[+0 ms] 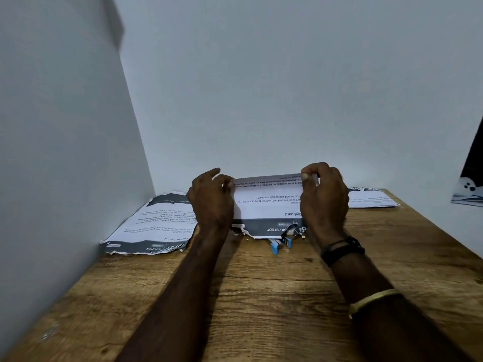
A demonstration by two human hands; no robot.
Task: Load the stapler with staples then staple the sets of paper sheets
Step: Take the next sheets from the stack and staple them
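Note:
A set of printed paper sheets (266, 202) with a dark header band and a torn near edge is held up at the middle of the wooden table (261, 296). My left hand (211, 202) grips its left side and my right hand (324, 202) pinches its top right corner. A blue and silver stapler (278, 245) lies on the table just under the torn near edge, mostly hidden by the sheets. A second set of sheets (154, 228) lies flat at the left against the wall. A third set (371, 198) lies at the back right.
A pale wall (65, 152) bounds the table on the left and another runs along the back. A dark object with a printed picture (469, 189) hangs beyond the table's right edge. The wooden surface stretches toward me under my forearms.

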